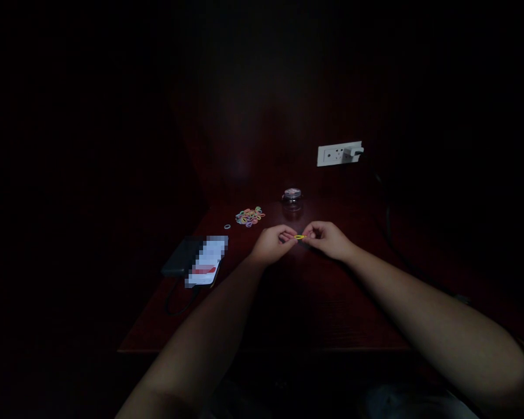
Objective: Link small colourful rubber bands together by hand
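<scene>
A small yellow hair tie [299,237] is held between my two hands, just above the dark red table. My left hand [273,243] pinches its left end with thumb and finger. At its right end, the fingertips of my right hand [327,240] close on it too. Beyond my left hand lies a loose pile of hair ties [250,217] in several pastel colours, with one pale blue hair tie [227,226] apart on its left. A clear round jar [292,203] with a lid stands behind my hands.
To the left lie a phone [209,262] with its screen lit and a dark flat device [181,256], with a cable [174,313] looping below. A wall socket [339,153] holds a white plug. The table's front edge [323,350] runs under my forearms. The surroundings are very dark.
</scene>
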Demonstrator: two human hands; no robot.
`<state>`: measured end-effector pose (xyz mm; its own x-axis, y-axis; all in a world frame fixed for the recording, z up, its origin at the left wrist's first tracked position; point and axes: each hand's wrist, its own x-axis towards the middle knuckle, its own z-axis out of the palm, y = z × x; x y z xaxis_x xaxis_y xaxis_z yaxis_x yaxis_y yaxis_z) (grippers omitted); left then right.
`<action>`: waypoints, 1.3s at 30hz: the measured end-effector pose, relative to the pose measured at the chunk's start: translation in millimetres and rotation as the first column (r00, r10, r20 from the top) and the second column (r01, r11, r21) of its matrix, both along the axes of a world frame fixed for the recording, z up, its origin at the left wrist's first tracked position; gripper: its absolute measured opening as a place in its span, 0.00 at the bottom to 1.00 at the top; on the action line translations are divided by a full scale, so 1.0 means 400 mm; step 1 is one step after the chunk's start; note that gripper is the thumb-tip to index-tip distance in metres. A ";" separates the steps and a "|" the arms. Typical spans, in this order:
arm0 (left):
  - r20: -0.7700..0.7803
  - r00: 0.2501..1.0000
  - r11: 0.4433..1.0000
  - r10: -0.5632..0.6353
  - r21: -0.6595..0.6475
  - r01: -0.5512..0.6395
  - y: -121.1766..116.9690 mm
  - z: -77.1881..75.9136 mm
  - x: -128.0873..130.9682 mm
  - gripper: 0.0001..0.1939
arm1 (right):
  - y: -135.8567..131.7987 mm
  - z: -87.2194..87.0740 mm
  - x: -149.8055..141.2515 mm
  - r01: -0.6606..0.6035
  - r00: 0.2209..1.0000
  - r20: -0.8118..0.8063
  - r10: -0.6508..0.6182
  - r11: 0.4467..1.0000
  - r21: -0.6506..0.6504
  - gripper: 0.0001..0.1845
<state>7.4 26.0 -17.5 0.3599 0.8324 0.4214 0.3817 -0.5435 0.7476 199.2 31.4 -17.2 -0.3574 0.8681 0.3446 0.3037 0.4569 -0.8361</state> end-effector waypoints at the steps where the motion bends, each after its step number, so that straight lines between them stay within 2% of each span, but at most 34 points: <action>1: -0.008 1.000 1.000 0.003 0.006 -0.003 0.000 0.001 0.000 0.11 | -0.001 0.001 -0.001 0.000 1.000 -0.002 0.000 1.000 -0.001 0.15; 13: -0.070 0.998 1.000 -0.008 0.024 0.009 -0.005 0.005 0.003 0.09 | -0.011 0.006 -0.005 -0.017 1.000 0.012 0.017 1.000 -0.005 0.15; 22: -0.004 1.000 0.999 -0.028 -0.025 0.028 0.004 -0.015 0.009 0.10 | -0.014 0.010 0.002 -0.007 0.999 0.047 0.006 1.000 0.015 0.15; 27: -0.012 0.998 0.998 -0.053 -0.041 0.053 0.003 -0.013 0.008 0.10 | -0.012 0.007 0.000 -0.014 0.998 0.065 0.011 0.998 0.053 0.15; 34: -0.030 0.999 0.999 -0.012 -0.036 0.011 -0.002 -0.005 0.000 0.11 | -0.009 0.007 0.004 -0.016 0.998 0.060 0.012 0.998 0.057 0.14; 39: -0.006 1.000 0.997 -0.004 -0.083 0.003 -0.003 -0.002 0.000 0.11 | -0.012 0.009 0.003 -0.023 0.999 0.038 0.021 0.998 0.060 0.14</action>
